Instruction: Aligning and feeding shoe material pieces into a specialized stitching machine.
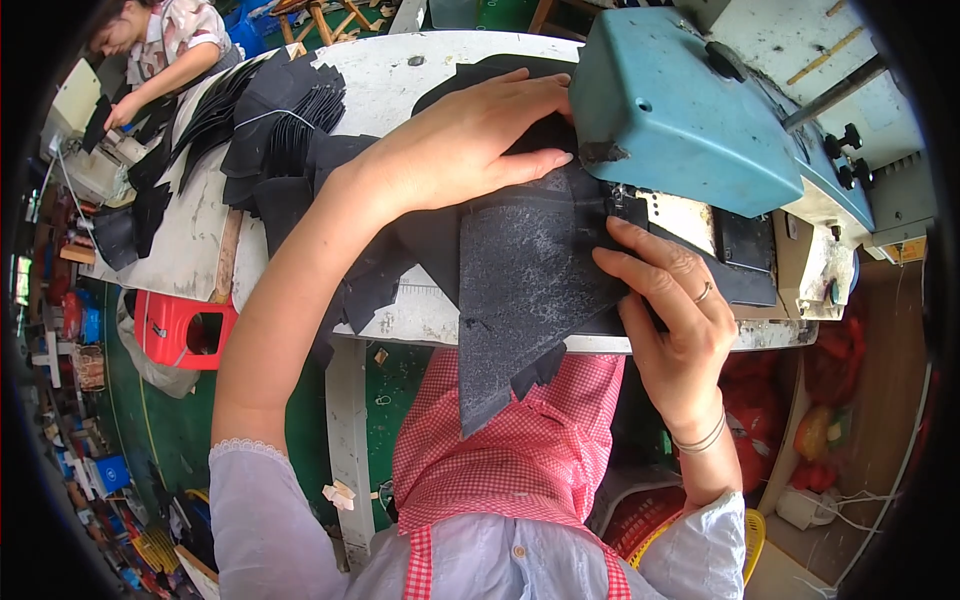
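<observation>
A dark grey, pointed piece of sheet material, maybe leather, lies by the working end of a machine with a blue housing. Its mottled face is up, and its lower tip hangs over the table edge above my lap. My left hand reaches across its far part, fingers stretched out and thumb apart. The left fingertips are close to the blue housing, partly hidden by it. My right hand rests at the piece's right edge, fingers spread and bent slightly. More black pieces lie under and left of it.
Bundled black cut pieces are stacked on the white table at the left. A red stool stands below the table. Another person works at the far left. A red basket is by my right side.
</observation>
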{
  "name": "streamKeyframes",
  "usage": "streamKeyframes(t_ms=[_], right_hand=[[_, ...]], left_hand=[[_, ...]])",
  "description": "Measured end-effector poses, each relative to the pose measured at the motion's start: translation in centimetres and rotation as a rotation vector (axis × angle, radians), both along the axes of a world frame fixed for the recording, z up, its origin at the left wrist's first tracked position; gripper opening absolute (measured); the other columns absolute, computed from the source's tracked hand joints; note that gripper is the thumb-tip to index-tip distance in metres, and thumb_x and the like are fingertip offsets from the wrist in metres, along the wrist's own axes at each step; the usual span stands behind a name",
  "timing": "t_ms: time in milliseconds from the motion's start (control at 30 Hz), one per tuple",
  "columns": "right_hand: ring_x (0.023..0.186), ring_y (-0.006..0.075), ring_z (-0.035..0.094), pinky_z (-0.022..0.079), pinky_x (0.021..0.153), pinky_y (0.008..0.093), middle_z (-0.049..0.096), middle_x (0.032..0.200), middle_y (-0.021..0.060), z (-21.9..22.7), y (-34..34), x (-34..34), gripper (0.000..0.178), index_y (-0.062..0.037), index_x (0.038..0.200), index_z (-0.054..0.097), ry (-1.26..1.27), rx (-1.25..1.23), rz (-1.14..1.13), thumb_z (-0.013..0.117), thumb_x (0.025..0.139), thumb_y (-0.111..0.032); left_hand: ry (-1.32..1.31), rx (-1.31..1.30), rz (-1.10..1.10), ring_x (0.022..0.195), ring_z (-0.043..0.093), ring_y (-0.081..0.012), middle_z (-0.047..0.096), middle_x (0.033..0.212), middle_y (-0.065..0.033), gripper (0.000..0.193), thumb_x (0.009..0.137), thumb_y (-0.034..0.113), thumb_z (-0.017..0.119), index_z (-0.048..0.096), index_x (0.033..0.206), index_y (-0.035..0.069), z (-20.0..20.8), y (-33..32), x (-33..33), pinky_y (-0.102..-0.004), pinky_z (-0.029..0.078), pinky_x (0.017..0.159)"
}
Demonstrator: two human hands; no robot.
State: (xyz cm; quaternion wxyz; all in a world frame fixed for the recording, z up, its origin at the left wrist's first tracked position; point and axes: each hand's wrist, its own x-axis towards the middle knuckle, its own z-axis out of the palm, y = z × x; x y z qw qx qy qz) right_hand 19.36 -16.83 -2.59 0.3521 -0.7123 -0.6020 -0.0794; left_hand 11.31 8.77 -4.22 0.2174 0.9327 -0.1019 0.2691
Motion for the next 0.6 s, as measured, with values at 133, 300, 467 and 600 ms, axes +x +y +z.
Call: streamKeyframes(t_ms=[133, 300, 467, 600], right_hand=[[0.110, 0.0285, 0.069, 0.055, 0.096, 0.0393, 0.072, 0.119, 0.0107, 0.1, 0.6, -0.1, 0.040, -0.0035, 0.108, 0.074, -0.014, -0.009, 0.008, 0.073, 0.070, 0.008], [0.111, 0.0295, 0.069, 0.054, 0.096, 0.0403, 0.073, 0.116, 0.0114, -0.2, 1.5, -0.9, 0.035, -0.0025, 0.105, 0.074, -0.026, 0.011, 0.095, 0.076, 0.071, 0.004], [0.108, 0.0274, 0.069, 0.054, 0.093, 0.0398, 0.074, 0.111, 0.0087, -0.2, 1.4, -1.5, 0.033, -0.0046, 0.103, 0.075, -0.027, 0.044, 0.104, 0.078, 0.071, 0.000], [0.105, 0.0265, 0.070, 0.055, 0.089, 0.0377, 0.073, 0.110, 0.0088, -0.1, 1.5, -1.8, 0.030, -0.0050, 0.103, 0.076, 0.013, 0.052, 0.145, 0.077, 0.073, -0.002]], left_hand=[[0.119, 0.001, 0.079, 0.126, 0.058, -0.0337, 0.064, 0.130, -0.0101, 0.033, 0.096, 0.026, 0.067, 0.059, 0.121, 0.007, 1.0, 0.5, -0.4, -0.0443, 0.043, 0.115], [0.030, 0.008, 0.079, 0.135, 0.052, -0.0287, 0.064, 0.130, -0.0061, 0.028, 0.090, 0.021, 0.075, 0.066, 0.114, 0.010, 0.4, 1.6, -1.9, -0.0436, 0.045, 0.109], [0.036, 0.017, 0.125, 0.125, 0.057, -0.0308, 0.066, 0.121, -0.0103, 0.021, 0.081, 0.002, 0.069, 0.073, 0.101, 0.008, 2.5, -0.3, -6.4, -0.0431, 0.043, 0.107], [0.389, -0.017, 0.047, 0.148, 0.035, -0.0381, 0.050, 0.150, -0.0138, 0.073, 0.061, -0.002, 0.055, 0.067, 0.130, 0.016, 3.4, -2.9, -10.5, -0.0634, 0.018, 0.122]])
